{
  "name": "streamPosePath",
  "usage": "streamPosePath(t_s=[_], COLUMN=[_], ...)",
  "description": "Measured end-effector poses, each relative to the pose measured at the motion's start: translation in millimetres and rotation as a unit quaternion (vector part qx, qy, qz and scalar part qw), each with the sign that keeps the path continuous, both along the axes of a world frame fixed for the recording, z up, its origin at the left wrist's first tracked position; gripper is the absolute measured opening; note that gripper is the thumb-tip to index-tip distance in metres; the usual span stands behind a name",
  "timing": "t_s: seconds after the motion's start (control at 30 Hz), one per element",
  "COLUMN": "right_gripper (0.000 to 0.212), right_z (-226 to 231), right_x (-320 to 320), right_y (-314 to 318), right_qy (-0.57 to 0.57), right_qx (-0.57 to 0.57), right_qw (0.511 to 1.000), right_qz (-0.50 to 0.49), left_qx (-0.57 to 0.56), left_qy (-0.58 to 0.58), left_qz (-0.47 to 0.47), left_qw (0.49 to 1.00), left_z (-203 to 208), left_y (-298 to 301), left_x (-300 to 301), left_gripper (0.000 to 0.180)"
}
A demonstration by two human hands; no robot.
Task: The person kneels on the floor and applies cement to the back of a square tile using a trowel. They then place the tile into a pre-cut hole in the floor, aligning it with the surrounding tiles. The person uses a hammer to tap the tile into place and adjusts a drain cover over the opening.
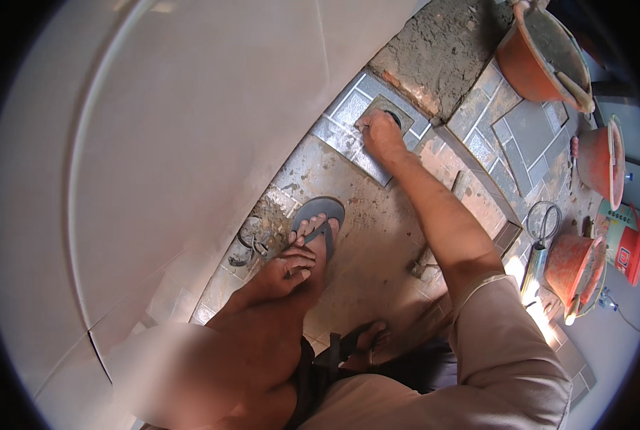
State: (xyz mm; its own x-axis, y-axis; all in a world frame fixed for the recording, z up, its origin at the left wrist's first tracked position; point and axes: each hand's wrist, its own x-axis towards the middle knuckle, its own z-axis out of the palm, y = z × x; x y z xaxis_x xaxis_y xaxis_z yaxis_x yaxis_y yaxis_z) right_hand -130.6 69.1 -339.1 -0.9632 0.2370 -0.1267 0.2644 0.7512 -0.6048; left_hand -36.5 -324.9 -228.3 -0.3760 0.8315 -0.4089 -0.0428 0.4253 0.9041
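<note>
My right hand [382, 136] reaches forward, its fingers curled down onto a small square brown-grey plate [386, 104]. A dark round shape [395, 118] shows beside the fingers; what they hold, if anything, is hidden. The plate lies on a grey patterned tile [341, 136] with pale joint lines, set on the floor by the wall. Closer to me, my left hand [287, 271] hovers or rests by my lower leg, fingers loosely apart and nothing in them. Just beyond it is my foot in a grey flip-flop [320, 215].
Wet mortar [442, 57] covers the floor beyond the tile. A pale wall [191, 129] rises at left. Orange buckets [524, 61] stand along the right, near loose patterned tiles [531, 140]. A wooden-handled tool [426, 266] lies right of my foot; rubble [262, 226] lies by the wall.
</note>
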Motion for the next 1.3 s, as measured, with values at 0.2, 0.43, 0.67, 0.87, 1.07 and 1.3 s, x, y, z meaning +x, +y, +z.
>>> streamPosePath(t_s=[0.2,0.43,0.67,0.87,1.07,1.3], right_gripper=[0.023,0.022,0.013,0.012,0.025,0.026], right_z=[32.0,18.5,14.0,21.0,33.4,54.2], right_x=[2.9,12.6,20.0,28.9,22.9,7.8], right_y=[16.5,34.0,62.3,77.9,72.8,66.5], right_qy=[-0.069,-0.06,-0.145,-0.145,-0.151,-0.183], right_qx=[-0.013,-0.019,-0.089,0.038,0.058,0.207], right_qw=[0.99,0.985,0.97,0.945,0.928,0.86], right_qz=[0.119,0.158,0.173,0.29,0.335,0.43], left_qx=[-0.004,-0.011,-0.01,0.004,0.01,0.004], left_qy=[0.01,0.021,0.026,0.008,0.015,0.025], left_qz=[-0.003,-0.008,0.014,0.005,0.012,-0.003], left_qw=[1.0,1.0,1.0,1.0,1.0,1.0], left_z=[0.3,0.8,-3.4,-8.7,-5.4,-9.4], left_y=[-2.9,-1.5,-3.3,-4.6,-9.0,-2.4], left_x=[2.0,0.4,4.1,2.6,2.4,0.3], left_gripper=[0.026,0.025,0.026,0.027,0.024,0.023])
